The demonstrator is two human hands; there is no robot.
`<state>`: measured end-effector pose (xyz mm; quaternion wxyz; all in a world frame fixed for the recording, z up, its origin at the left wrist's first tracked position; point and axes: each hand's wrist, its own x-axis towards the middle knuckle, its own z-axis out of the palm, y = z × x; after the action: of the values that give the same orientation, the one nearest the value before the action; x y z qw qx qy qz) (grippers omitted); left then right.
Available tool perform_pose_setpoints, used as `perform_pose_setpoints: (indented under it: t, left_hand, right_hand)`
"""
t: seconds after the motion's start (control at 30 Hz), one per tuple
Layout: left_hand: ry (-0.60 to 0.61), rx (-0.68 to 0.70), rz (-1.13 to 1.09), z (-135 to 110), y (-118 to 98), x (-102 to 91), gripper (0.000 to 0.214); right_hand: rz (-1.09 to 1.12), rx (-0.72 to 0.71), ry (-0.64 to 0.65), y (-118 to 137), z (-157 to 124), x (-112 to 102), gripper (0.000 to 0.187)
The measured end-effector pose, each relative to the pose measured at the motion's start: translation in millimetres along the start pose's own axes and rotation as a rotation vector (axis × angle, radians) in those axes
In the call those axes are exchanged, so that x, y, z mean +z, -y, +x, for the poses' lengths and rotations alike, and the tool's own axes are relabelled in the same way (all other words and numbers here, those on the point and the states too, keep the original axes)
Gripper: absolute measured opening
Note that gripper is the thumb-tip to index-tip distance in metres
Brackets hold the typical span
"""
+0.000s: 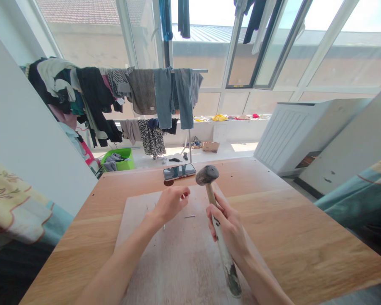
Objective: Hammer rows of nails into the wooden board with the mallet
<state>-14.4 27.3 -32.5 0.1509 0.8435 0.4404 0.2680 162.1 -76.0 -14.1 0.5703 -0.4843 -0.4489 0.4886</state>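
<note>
My right hand (225,222) is wrapped round the handle of a rubber mallet (208,174), its dark head raised above the far part of a pale wooden board (178,262). Fingers curled together, my left hand (173,202) hovers over or rests on the board, left of the mallet; what its fingertips hold, if anything, is hidden. A loose nail (189,216) lies on the board between my hands. Beside my left wrist, a few thin nails stand upright in the board, among them one nearer nail (164,226). Small dark holes or marks dot the board's surface.
The board lies on a wooden table (292,220). A phone (179,171) rests near the table's far edge, with a dark round disc (168,183) beside it. Beyond are a clothes-laden drying rack (190,71), a green basket (127,160) and a white cabinet (285,131).
</note>
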Motion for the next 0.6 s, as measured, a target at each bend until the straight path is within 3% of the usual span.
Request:
perform_pose_setpoints:
  t: [0.23, 0.47, 0.6]
  left_hand:
    - [0.046, -0.01, 0.014, -2.4, -1.2, -2.0, 0.017]
    - [0.001, 0.038, 0.004, -2.4, 4.9, 1.6, 0.013]
    - [0.029, -0.01, -0.053, -2.0, 8.3, 4.5, 0.019]
  right_hand:
    - [0.011, 0.008, 0.008, 0.2, -0.4, -0.3, 0.049]
    - [0.014, 0.023, 0.02, -0.4, 2.0, 0.0, 0.052]
    - [-0.043, 0.054, 0.078, 2.6, 4.0, -4.8, 0.042]
